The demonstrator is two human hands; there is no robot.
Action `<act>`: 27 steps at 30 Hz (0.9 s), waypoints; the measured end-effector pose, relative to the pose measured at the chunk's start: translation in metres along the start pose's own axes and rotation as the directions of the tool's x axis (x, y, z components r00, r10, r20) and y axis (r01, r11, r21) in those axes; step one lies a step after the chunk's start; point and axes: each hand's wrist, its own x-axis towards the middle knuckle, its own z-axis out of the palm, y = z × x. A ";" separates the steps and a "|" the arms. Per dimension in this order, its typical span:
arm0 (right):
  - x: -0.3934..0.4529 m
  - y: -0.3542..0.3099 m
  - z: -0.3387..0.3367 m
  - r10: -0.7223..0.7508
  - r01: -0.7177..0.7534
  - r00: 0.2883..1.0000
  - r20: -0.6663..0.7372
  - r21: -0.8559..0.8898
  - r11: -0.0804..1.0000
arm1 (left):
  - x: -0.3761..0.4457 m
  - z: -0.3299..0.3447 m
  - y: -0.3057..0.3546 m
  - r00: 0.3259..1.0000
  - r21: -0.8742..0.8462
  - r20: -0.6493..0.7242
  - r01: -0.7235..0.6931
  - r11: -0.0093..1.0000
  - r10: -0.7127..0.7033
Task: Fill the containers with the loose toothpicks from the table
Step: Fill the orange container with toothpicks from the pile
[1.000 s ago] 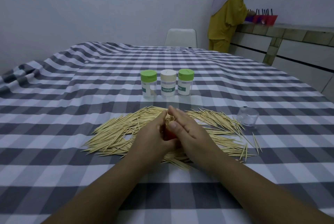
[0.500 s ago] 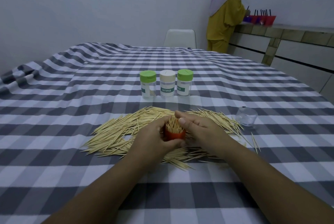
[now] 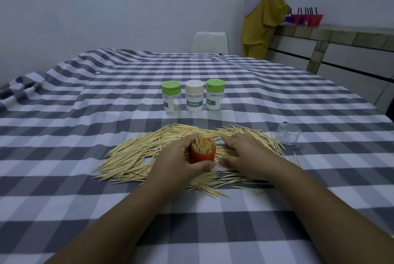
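On the checked tabletop (image 3: 64,178) a toothpick pile (image 3: 136,152) spreads. Left hand (image 3: 181,157) grips a red cup (image 3: 202,155) packed with toothpicks; right hand (image 3: 245,155) rests on the pile, fingers loosely curled. Three jars (image 3: 193,98) stand behind.

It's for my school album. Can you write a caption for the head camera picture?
Left hand holds a red container of toothpicks while the right hand reaches into the loose toothpicks.

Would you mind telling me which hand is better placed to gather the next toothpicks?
The right hand: it rests on the loose toothpicks, while the left hand grips the red container.
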 end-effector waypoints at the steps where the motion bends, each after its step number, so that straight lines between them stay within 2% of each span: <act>1: 0.001 -0.002 0.001 -0.013 0.011 1.000 -0.025 -0.079 0.997 | 0.000 0.000 0.000 1.000 0.001 -0.003 0.000 1.000 0.000; 3: 0.003 -0.003 0.002 -0.036 0.023 0.997 -0.062 -0.197 0.980 | 0.000 0.000 0.001 1.000 0.011 -0.013 -0.002 1.000 0.002; 6: 0.003 -0.002 0.004 -0.059 0.029 0.993 -0.105 -0.268 0.963 | 0.000 -0.001 0.002 1.000 0.040 -0.024 -0.009 0.999 0.010; 9: 0.001 0.000 0.004 -0.072 0.016 0.981 -0.178 -0.296 0.955 | -0.001 -0.001 0.003 1.000 0.048 -0.017 -0.010 0.999 0.011; 12: 0.001 -0.002 0.000 -0.045 -0.014 0.971 -0.235 -0.246 0.969 | -0.001 -0.001 0.002 1.000 0.034 -0.010 -0.005 0.999 0.005; 15: 0.000 -0.003 -0.003 0.012 -0.040 0.960 -0.279 -0.097 0.994 | -0.001 -0.001 0.003 1.000 0.031 -0.008 -0.007 1.000 0.007; 18: -0.002 -0.003 -0.006 0.082 -0.033 0.970 -0.229 0.209 0.977 | -0.001 -0.001 0.003 1.000 0.035 -0.011 -0.010 0.999 0.010; 22: -0.004 -0.008 -0.012 0.152 0.002 0.972 -0.180 0.651 0.759 | -0.001 -0.001 0.002 1.000 0.038 -0.013 -0.014 0.999 0.015; 27: -0.005 -0.011 -0.013 0.245 -0.025 0.965 -0.098 0.891 0.454 | -0.001 0.000 0.002 1.000 0.035 -0.006 -0.004 0.999 0.004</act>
